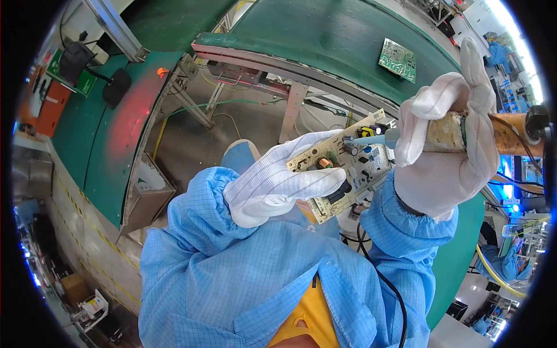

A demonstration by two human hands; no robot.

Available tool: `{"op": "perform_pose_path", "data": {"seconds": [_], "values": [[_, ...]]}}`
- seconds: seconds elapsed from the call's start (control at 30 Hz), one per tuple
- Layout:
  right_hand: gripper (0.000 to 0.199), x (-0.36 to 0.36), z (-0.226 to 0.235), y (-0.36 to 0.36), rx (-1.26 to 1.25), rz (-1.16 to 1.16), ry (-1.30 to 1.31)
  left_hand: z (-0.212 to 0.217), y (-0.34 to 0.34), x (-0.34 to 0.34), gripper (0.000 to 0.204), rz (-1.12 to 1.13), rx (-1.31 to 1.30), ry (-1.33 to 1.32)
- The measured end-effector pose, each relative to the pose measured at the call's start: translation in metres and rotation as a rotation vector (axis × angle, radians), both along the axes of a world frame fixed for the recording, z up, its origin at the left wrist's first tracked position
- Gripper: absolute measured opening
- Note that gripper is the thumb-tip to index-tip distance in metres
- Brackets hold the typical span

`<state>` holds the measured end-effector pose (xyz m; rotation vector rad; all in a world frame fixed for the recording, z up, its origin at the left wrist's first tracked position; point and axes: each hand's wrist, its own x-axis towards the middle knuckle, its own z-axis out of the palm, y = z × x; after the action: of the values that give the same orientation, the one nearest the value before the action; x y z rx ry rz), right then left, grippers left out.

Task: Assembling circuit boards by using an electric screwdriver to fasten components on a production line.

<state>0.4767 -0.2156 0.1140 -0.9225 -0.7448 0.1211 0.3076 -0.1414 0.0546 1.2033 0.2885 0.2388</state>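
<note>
A beige circuit board (pixel 364 177) carrying capacitors, a coil and several black parts is tilted in front of my chest. My gloved left hand (pixel 284 177) grips it along its left side, thumb across the face. In my gloved right hand (pixel 444 133) is what looks like a glue gun (pixel 444 134) with a worn, tan body. Its pale blue tapered nozzle (pixel 368 140) points left over the board's upper part, close to the capacitors; whether it touches them I cannot tell. One right finger sticks up; the others wrap round the tool.
Another green circuit board (pixel 398 60) lies on the green bench (pixel 313 35) beyond my hands. At the left stands a second green worktop (pixel 104 145) under red light, with a black lamp-like fixture (pixel 117 87). An orange-brown cylinder (pixel 516 134) juts in at right. A black cable (pixel 400 301) runs past my right sleeve.
</note>
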Motion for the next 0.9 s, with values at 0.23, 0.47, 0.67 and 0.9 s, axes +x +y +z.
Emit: {"op": "perform_pose_path", "data": {"seconds": [0.23, 0.47, 0.67, 0.9], "values": [[0.056, 0.015, -0.004, 0.000, 0.152, 0.303, -0.033, 0.006, -0.001, -0.001, 0.067, -0.020, -0.016, 0.049], [0.054, 0.015, -0.004, 0.000, 0.153, 0.319, -0.164, -0.004, 0.001, -0.002, 0.059, -0.015, 0.062, -0.010], [0.054, 0.006, 0.004, 0.003, 0.183, 0.045, 0.020, -0.043, 0.007, -0.012, 0.037, -0.040, -0.040, -0.118], [0.057, 0.011, 0.025, -0.013, -0.257, 0.148, -0.432, -0.043, 0.015, -0.023, 0.039, -0.029, 0.425, -0.134]]}}
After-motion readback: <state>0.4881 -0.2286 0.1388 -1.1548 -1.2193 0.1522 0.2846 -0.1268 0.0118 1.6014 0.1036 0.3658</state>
